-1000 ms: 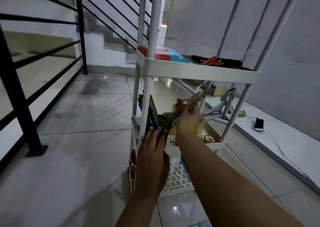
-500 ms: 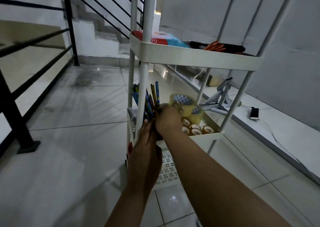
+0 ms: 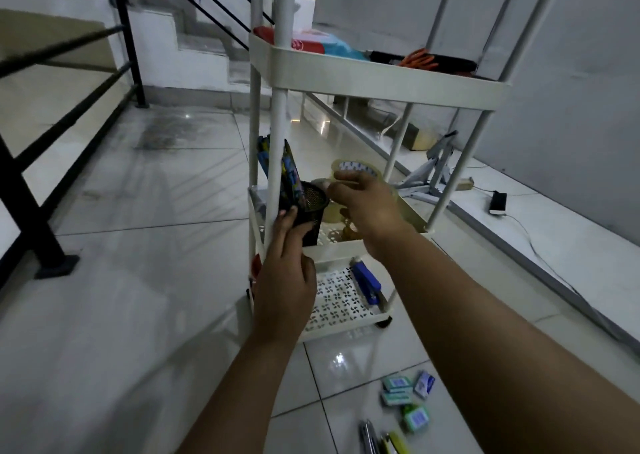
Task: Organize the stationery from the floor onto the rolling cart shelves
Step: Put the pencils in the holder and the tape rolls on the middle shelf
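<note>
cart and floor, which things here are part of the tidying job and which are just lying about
Job: mesh pen cup, tape roll, blue stapler, small boxes on the floor, pens on the floor, cart.
Lying about: phone, folded metal stand, railing.

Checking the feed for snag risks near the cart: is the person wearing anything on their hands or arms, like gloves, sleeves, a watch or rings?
Nothing visible. The left hand and right hand are bare, without gloves. Both forearms are uncovered down to the frame's bottom edge, so no sleeves show. No watch, bracelet or strap appears at either wrist. No rings can be made out, though the dim, slightly blurred picture would hide small ones.
</note>
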